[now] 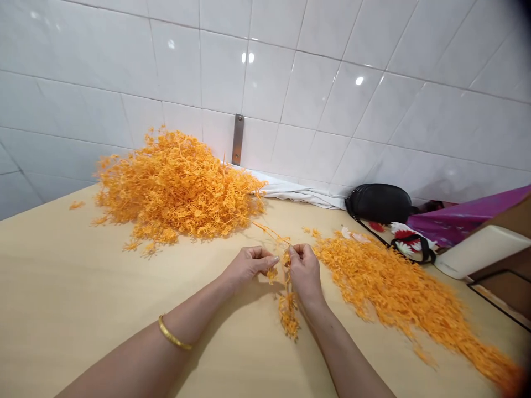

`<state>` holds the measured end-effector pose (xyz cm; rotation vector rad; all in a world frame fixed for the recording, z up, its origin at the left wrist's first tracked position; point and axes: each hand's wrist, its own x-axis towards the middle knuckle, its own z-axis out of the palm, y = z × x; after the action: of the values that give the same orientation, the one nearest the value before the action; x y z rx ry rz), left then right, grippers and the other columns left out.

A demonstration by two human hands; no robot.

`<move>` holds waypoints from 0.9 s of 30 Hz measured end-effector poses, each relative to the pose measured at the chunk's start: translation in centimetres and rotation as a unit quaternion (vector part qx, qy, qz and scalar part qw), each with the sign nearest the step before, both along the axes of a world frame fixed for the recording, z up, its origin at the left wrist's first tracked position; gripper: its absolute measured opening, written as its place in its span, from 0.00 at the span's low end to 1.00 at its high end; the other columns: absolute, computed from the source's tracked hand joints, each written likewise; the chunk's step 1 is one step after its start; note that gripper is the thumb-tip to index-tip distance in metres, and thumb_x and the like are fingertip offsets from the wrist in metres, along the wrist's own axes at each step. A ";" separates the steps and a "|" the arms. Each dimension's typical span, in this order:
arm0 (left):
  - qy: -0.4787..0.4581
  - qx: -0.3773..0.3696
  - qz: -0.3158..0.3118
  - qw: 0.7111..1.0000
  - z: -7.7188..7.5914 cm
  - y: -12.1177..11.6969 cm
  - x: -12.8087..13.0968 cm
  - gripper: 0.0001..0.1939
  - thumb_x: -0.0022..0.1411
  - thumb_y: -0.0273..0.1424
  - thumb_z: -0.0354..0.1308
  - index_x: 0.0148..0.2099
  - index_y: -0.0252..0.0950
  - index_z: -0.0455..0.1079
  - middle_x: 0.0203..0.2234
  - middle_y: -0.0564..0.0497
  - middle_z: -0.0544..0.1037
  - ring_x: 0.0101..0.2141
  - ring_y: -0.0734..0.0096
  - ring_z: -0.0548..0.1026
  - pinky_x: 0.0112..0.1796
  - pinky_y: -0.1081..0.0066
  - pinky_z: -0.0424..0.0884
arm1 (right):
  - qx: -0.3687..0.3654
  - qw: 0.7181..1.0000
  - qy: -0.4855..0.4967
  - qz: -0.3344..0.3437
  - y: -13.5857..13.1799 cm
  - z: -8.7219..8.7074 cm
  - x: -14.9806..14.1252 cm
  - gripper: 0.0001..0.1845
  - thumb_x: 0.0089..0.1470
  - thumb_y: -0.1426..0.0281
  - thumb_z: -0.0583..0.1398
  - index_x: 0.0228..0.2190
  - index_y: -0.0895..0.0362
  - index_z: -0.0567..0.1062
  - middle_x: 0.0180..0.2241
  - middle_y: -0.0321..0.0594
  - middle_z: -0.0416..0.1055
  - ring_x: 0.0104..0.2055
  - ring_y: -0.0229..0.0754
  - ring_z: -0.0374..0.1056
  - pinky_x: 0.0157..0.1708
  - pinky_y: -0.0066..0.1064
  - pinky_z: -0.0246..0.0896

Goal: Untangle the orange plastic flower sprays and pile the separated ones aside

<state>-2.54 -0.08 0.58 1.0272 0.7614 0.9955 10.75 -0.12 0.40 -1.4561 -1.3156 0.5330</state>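
Note:
Above the middle of the table, my right hand [305,273] is closed on an orange artificial flower sprig [289,316]. Its stem sticks out beyond the fingers toward the wall, and its blossoms hang down toward me. Just to the left, my left hand [254,264] pinches with thumb and forefinger by a small orange blossom [271,274] of the sprig. A gold bangle [172,334] circles my left forearm. A tall heap of orange sprigs [178,188] lies beyond my left hand. Loose orange blossoms [385,282] spread in a long pile to the right of my right hand.
Against the tiled wall [265,77] lies a white cloth [294,190]. A black bag [379,203] with a strap rests at the back right. Near it are red and white flowers [409,237], purple material [468,218] and a cream-coloured bottle [485,251].

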 end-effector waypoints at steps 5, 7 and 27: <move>0.038 0.031 0.005 0.999 -0.2 -0.4 0.9 0.11 0.40 0.30 0.63 0.21 0.31 0.64 0.16 0.53 0.67 0.21 0.78 0.65 0.24 0.74 0.61 | 0.008 1.000 0.018 0.015 -0.4 -0.3 -0.6 0.06 0.49 0.64 0.50 0.26 0.54 0.59 0.20 0.32 0.59 0.22 0.37 0.57 0.23 0.28 0.51; 0.054 0.040 0.016 0.998 -0.3 -0.2 1.0 0.09 0.39 0.26 0.61 0.19 0.31 0.63 0.14 0.54 0.65 0.18 0.80 0.63 0.22 0.75 0.59 | -0.002 0.998 0.039 0.053 -0.5 -0.5 -0.7 0.07 0.48 0.65 0.51 0.30 0.54 0.60 0.19 0.31 0.60 0.21 0.37 0.58 0.23 0.28 0.52; 0.076 -0.011 -0.087 0.993 0.2 0.8 -0.3 0.11 0.42 0.32 0.60 0.21 0.32 0.61 0.12 0.57 0.62 0.12 0.83 0.59 0.16 0.78 0.58 | 0.001 0.984 0.148 0.097 0.6 -0.8 -0.6 0.09 0.43 0.64 0.56 0.20 0.57 0.66 0.17 0.31 0.60 0.20 0.33 0.56 0.21 0.25 0.51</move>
<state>-2.82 0.70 0.75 1.1390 0.7923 0.7642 10.16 0.52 -0.43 -1.1998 -1.2232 0.8413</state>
